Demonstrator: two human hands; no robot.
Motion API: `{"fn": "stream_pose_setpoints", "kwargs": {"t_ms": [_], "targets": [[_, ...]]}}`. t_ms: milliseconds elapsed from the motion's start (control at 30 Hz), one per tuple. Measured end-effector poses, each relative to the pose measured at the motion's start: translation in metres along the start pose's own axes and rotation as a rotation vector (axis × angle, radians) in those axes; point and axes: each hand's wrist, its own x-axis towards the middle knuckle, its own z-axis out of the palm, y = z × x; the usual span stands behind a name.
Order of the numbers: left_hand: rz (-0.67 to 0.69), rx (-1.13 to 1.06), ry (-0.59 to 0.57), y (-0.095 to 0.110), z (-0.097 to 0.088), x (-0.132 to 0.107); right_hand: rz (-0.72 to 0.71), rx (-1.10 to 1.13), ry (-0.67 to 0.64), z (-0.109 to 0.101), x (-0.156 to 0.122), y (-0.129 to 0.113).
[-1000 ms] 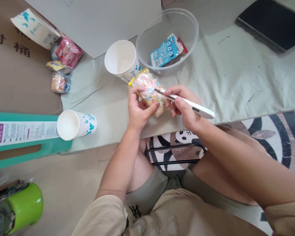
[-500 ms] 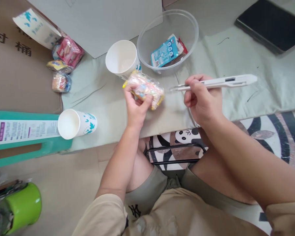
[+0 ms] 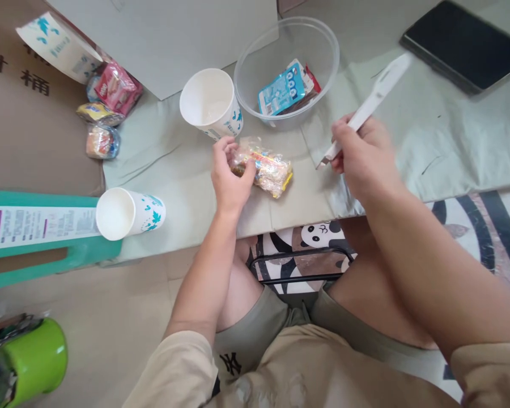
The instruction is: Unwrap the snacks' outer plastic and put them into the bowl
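Note:
My left hand (image 3: 232, 178) is closed around the left end of a crinkled clear snack packet (image 3: 274, 170) with yellow edges and coloured print. The packet is low over the cloth, or resting on it; I cannot tell which. In my right hand (image 3: 365, 153) is a white utility knife (image 3: 380, 88), slanted with its short metal tip pointing down and left. That tip stays apart from the packet, to its right. Just behind my left hand stands a white paper cup (image 3: 210, 105) with blue leaf print.
A clear round tub (image 3: 329, 73) holds blue and red packets. At left are another paper cup (image 3: 130, 214), several wrapped snacks (image 3: 119, 88) and a teal-edged box (image 3: 80, 249). A black tablet-like device (image 3: 463, 45) lies at the back right. A green bin (image 3: 46, 357) stands on the floor.
The packet has come down and turned over in my left hand, shifting slightly right. My right hand has moved right, tilting the knife steeply, and less of its metal tip shows.

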Motion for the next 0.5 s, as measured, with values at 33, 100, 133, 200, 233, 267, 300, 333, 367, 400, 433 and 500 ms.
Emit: {"fn": "stream_pose_setpoints", "kwargs": {"t_ms": [33,100,133,200,233,267,300,333,367,400,433,500], "targets": [[-0.029,-0.040,0.001,-0.002,0.000,0.000,-0.029,-0.040,-0.053,-0.004,0.004,0.006],[-0.088,-0.100,0.022,-0.003,0.000,-0.002,-0.105,-0.112,-0.094,-0.015,0.015,0.020],[-0.114,-0.123,0.031,-0.004,-0.001,-0.004,-0.143,-0.149,-0.094,-0.022,0.021,0.027],[-0.157,-0.161,0.030,-0.004,-0.004,-0.007,-0.214,-0.226,-0.094,-0.036,0.031,0.037],[-0.175,-0.178,0.023,-0.004,-0.005,-0.008,-0.244,-0.259,-0.094,-0.043,0.035,0.040],[-0.190,-0.192,0.016,-0.004,-0.007,-0.008,-0.266,-0.280,-0.092,-0.048,0.038,0.042],[-0.201,-0.205,0.011,-0.005,-0.009,-0.008,-0.274,-0.291,-0.085,-0.052,0.040,0.042],[-0.210,-0.215,0.013,-0.005,-0.010,-0.008,-0.265,-0.295,-0.071,-0.056,0.041,0.042],[-0.216,-0.225,0.021,-0.006,-0.012,-0.007,-0.241,-0.295,-0.050,-0.058,0.042,0.041],[-0.220,-0.233,0.029,-0.007,-0.014,-0.007,-0.212,-0.298,-0.025,-0.060,0.043,0.041],[-0.222,-0.239,0.035,-0.009,-0.016,-0.007,-0.192,-0.312,-0.001,-0.063,0.044,0.041],[-0.223,-0.239,0.037,-0.013,-0.019,-0.007,-0.234,-0.364,0.022,-0.073,0.048,0.041]]}}
